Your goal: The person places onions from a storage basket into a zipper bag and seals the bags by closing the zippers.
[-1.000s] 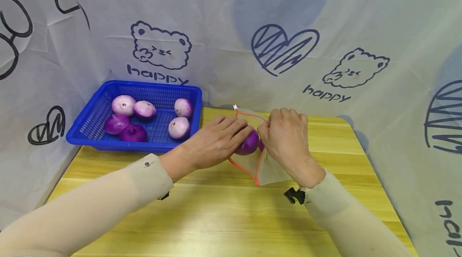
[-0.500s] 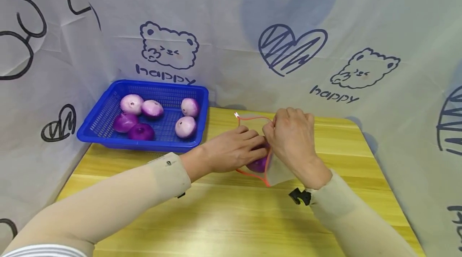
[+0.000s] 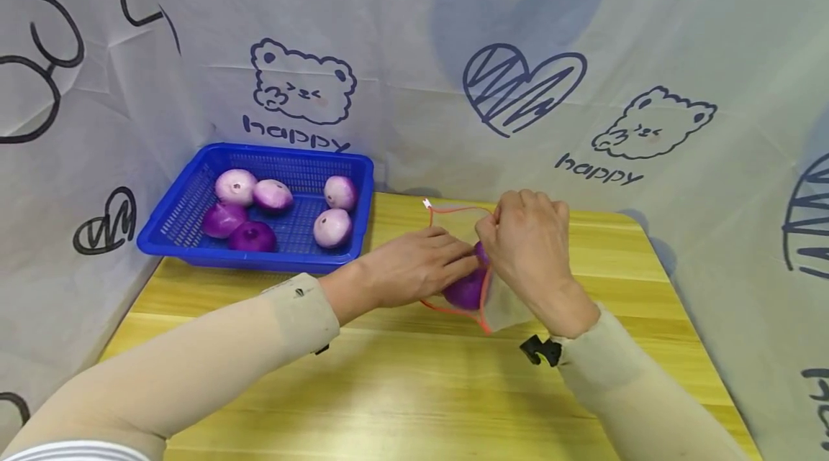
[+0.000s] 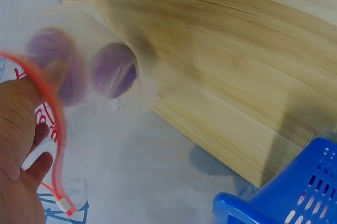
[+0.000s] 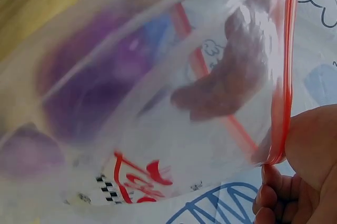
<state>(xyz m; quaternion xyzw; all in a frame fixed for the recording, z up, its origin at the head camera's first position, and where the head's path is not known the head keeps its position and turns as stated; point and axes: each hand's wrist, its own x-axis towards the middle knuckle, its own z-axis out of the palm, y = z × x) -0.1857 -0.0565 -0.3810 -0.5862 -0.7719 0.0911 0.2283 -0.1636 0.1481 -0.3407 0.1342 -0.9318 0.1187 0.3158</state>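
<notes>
My right hand (image 3: 534, 263) pinches the red zip edge of a clear zip bag (image 3: 508, 310) and keeps its mouth apart. Inside the bag lies a purple onion (image 3: 466, 292), and a second onion (image 4: 113, 70) shows beside it through the plastic in the left wrist view. My left hand (image 3: 414, 270) reaches through the mouth, fingers extended over the nearer onion in the head view. Seen through the film in the right wrist view, the left fingers (image 5: 226, 84) stand apart from that onion. Red print (image 5: 142, 179) marks the bag's side.
A blue plastic basket (image 3: 259, 264) with several peeled onions (image 3: 252, 236) stands at the back left of the wooden table (image 3: 388, 389). A white cloth (image 3: 414, 116) printed with bears and hearts hangs behind and around the table.
My left hand has moved right, further into the bag's mouth, bringing the onion in with it. The fingers have since drawn slightly back from it. The right hand keeps its hold.
</notes>
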